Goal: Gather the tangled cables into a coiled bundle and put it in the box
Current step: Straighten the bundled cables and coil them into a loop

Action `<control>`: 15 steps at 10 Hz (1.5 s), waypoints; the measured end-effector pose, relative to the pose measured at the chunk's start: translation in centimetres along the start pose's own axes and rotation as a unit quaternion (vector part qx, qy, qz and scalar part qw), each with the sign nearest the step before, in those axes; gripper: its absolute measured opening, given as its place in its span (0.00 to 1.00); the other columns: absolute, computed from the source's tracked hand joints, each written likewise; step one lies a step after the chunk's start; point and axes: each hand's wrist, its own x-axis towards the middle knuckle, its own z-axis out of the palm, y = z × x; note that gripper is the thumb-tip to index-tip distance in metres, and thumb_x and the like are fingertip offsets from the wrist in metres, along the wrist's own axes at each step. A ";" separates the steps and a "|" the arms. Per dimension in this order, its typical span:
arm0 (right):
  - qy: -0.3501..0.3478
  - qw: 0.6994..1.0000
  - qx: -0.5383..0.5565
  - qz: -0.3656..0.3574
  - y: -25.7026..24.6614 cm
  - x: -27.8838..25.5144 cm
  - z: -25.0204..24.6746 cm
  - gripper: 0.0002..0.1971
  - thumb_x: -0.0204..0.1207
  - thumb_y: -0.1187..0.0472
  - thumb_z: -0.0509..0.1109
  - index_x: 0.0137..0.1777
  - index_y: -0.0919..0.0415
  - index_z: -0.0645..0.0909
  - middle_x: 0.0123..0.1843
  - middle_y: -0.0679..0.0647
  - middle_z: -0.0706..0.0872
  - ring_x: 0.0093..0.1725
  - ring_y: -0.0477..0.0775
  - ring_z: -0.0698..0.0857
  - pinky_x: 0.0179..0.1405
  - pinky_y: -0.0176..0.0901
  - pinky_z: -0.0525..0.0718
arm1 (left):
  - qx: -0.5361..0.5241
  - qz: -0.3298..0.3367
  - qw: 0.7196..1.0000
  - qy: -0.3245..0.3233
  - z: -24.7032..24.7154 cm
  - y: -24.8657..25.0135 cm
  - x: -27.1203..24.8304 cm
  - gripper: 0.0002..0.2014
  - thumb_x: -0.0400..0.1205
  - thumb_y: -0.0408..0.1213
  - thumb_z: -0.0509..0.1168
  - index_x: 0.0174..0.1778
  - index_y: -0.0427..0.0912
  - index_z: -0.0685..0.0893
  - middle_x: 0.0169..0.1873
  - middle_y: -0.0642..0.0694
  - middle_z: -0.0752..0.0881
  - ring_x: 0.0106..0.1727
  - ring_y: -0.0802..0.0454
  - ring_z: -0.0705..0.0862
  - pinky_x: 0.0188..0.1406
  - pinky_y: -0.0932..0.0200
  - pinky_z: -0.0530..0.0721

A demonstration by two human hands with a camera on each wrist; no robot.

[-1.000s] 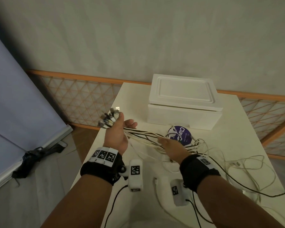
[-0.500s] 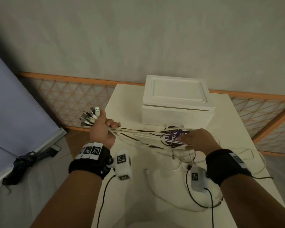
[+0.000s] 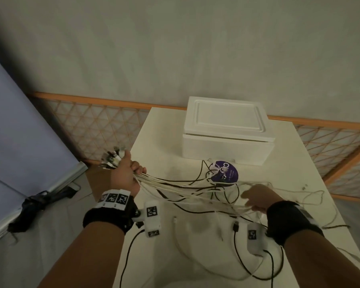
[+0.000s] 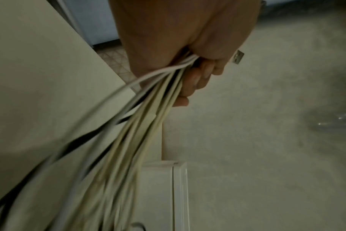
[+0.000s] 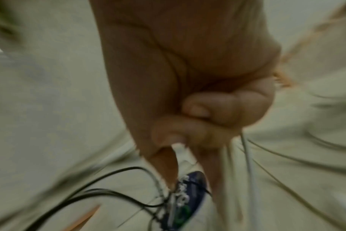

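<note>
1. Left hand [image 3: 126, 175] is clamped tight round the cables [image 3: 175, 185] just behind their plugs [image 3: 112, 159], which fan out past the thumb side, off the worktop's [image 3: 289, 183] left edge. The left wrist view confirms it: fingers [image 4: 196, 82] curled right round a thick sheaf of white and black strands.
2. Right hand [image 3: 258, 197] is out along the same strands, fingers [image 5: 207, 109] curled over several of them. That picture is blurred, so a firm pinch or a loose, sliding hold? Cannot say.
3. The cables run between the two hands in the air above the worktop; the far lengths trail in loose loops off to the right and front.
4. Done well, I'd say: keep the left fist as the anchor with the plugs even, and let the strands slip through a light right hand so snags show early.
5. Watch the purple round label [image 3: 224, 172]: black strands cross over it, and a hard tug may drag it along.
6. Next comes looping the combed length back to the left hand, same size each turn, so it coils rather than knots.
7. The box [image 3: 227, 134] sits at the back, lid on. That must come off before the bundle goes in.
</note>
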 end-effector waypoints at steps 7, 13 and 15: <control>0.070 0.917 -0.031 -0.392 -15.1 -4.0 5.2 0.10 0.81 0.57 0.63 0.56 0.64 0.75 0.49 0.62 0.85 0.46 0.61 0.83 0.43 0.49 0.77 | 0.096 0.079 0.985 -0.121 4.3 -2.4 -3.8 0.32 0.73 0.54 0.65 0.66 0.34 0.78 0.49 0.46 0.91 0.54 0.54 0.88 0.56 0.57 0.80; 0.130 0.978 -0.088 -0.134 -3.0 -1.8 -4.6 0.34 0.79 0.32 0.46 0.45 0.58 0.84 0.43 0.56 0.87 0.43 0.52 0.84 0.50 0.49 0.79 | -0.114 -0.026 0.992 -0.039 3.5 -2.6 -1.6 0.16 0.86 0.51 0.58 0.35 0.48 0.72 0.21 0.53 0.75 0.20 0.58 0.73 0.27 0.62 0.78; 0.146 0.953 -0.032 -0.263 -8.3 -4.3 -3.4 0.17 0.80 0.48 0.65 0.68 0.48 0.79 0.69 0.47 0.80 0.67 0.49 0.78 0.68 0.40 0.70 | -0.048 -0.049 0.997 -0.026 5.6 -5.5 -3.4 0.11 0.83 0.49 0.63 0.38 0.49 0.78 0.30 0.52 0.81 0.35 0.55 0.77 0.37 0.58 0.76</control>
